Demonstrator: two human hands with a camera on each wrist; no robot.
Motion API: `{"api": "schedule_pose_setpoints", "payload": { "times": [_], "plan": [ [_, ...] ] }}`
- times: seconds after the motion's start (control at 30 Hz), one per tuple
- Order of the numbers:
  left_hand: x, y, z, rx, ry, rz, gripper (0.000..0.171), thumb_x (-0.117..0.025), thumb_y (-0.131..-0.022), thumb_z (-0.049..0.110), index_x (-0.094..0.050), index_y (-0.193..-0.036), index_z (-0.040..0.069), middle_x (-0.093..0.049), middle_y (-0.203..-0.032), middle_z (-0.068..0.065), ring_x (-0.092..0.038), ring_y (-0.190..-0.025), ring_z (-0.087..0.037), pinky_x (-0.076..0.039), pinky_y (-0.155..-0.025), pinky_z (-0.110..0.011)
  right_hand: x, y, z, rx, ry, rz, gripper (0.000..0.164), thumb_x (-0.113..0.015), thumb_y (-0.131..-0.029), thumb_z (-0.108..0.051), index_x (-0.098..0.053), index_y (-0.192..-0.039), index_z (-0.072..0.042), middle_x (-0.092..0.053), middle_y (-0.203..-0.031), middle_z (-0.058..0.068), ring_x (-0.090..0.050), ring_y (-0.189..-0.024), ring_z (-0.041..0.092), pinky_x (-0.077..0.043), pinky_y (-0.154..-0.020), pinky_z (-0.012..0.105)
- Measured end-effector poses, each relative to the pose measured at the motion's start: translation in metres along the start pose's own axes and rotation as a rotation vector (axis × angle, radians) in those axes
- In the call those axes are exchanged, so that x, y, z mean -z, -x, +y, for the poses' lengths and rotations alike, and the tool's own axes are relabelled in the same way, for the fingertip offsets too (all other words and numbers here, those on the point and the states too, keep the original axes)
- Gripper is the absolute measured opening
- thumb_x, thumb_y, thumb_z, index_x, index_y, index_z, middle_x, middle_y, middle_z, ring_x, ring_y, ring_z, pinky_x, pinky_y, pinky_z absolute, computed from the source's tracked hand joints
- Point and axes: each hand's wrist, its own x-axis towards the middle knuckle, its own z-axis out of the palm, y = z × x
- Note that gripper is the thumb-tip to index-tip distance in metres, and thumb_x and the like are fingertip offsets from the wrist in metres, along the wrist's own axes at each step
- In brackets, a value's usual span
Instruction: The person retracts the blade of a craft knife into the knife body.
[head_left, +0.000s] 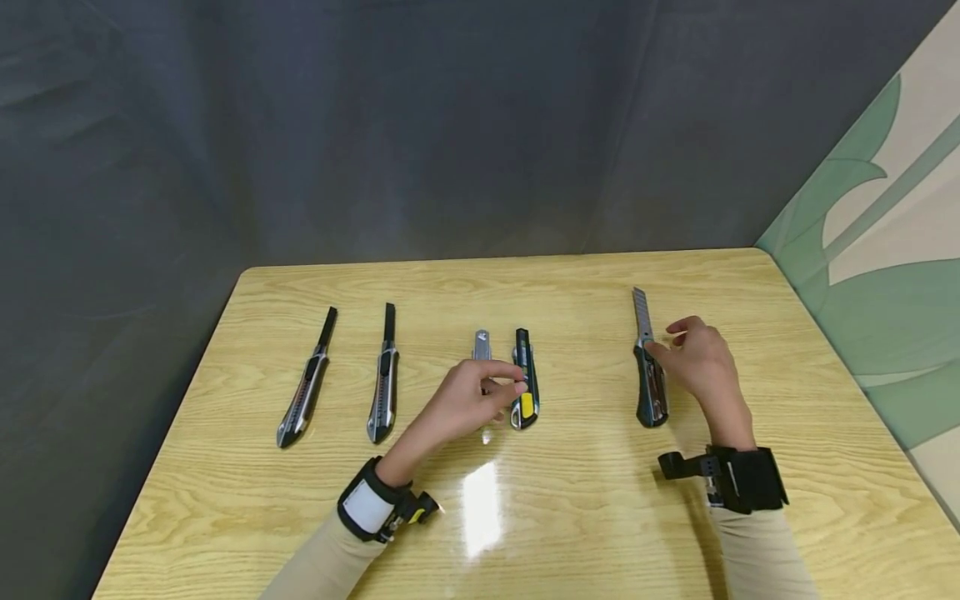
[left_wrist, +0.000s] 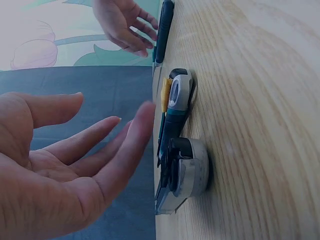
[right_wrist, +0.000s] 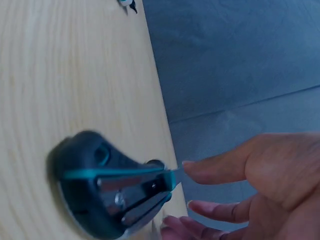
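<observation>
My left hand hovers above two utility knives in the middle of the table, its fingers apart and nothing between them. One is a silver utility knife, partly hidden by that hand; the other is a dark utility knife with a yellow slider. In the left wrist view, both the grey-ended knife and the yellow-slider knife lie beyond the fingertips. On the right, my right hand is beside a black and teal utility knife with its blade out. The thumb overlaps this knife; contact is unclear.
Two more silver and black utility knives, one slanted and one nearly upright in view, lie at the left of the wooden table. A dark curtain hangs behind, with a leaf-patterned panel at right.
</observation>
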Motion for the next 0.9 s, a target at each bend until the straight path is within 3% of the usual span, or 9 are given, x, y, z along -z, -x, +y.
{"api": "schedule_pose_setpoints", "payload": {
  "times": [0.17, 0.3, 0.43, 0.7, 0.9],
  "plan": [
    [0.001, -0.001, 0.001, -0.049, -0.117, 0.024, 0.037, -0.059, -0.092, 0.035, -0.064, -0.121, 0.013, -0.067, -0.117, -0.006, -0.062, -0.091, -0.013, -0.057, -0.063, -0.031, -0.004, -0.005, 0.002, -0.004, 0.025, -0.062, 0.063, -0.057, -0.090, -0.043, -0.046, -0.123, 0.010, -0.056, -0.111, 0.030, -0.060, -0.078, 0.032, -0.053, -0.060, 0.042],
    [0.000, -0.003, 0.000, -0.051, -0.114, 0.022, 0.037, -0.060, -0.092, 0.035, -0.064, -0.121, 0.012, -0.064, -0.122, -0.007, -0.061, -0.094, -0.012, -0.058, -0.068, -0.034, -0.007, -0.008, 0.001, -0.010, 0.071, -0.103, 0.071, -0.062, -0.085, -0.050, -0.048, -0.121, 0.009, -0.056, -0.110, 0.029, -0.059, -0.075, 0.030, -0.052, -0.057, 0.039],
    [-0.001, -0.004, 0.003, -0.051, -0.095, 0.016, 0.033, -0.060, -0.092, 0.030, -0.063, -0.121, 0.013, -0.064, -0.123, -0.010, -0.061, -0.096, -0.016, -0.059, -0.072, -0.037, -0.007, -0.010, 0.000, -0.046, 0.113, -0.124, 0.068, -0.069, -0.079, -0.047, -0.051, -0.116, 0.007, -0.057, -0.109, 0.028, -0.059, -0.071, 0.027, -0.050, -0.050, 0.034],
    [0.003, 0.009, 0.032, -0.039, -0.086, 0.013, 0.029, -0.059, -0.093, 0.016, -0.062, -0.120, 0.006, -0.063, -0.121, -0.018, -0.062, -0.096, -0.024, -0.058, -0.069, -0.035, -0.010, -0.011, 0.000, -0.039, 0.090, -0.094, 0.056, -0.073, -0.076, -0.040, -0.058, -0.106, 0.005, -0.064, -0.099, 0.025, -0.059, -0.062, 0.023, -0.048, -0.044, 0.031],
    [0.002, 0.010, 0.036, -0.050, -0.077, -0.014, 0.029, -0.058, -0.094, 0.017, -0.062, -0.121, 0.007, -0.059, -0.127, -0.015, -0.061, -0.099, -0.024, -0.058, -0.067, -0.029, -0.008, -0.007, -0.005, -0.003, 0.049, -0.017, 0.054, -0.074, -0.076, -0.037, -0.058, -0.104, 0.005, -0.065, -0.093, 0.023, -0.059, -0.060, 0.021, -0.047, -0.043, 0.028]
  ]
}}
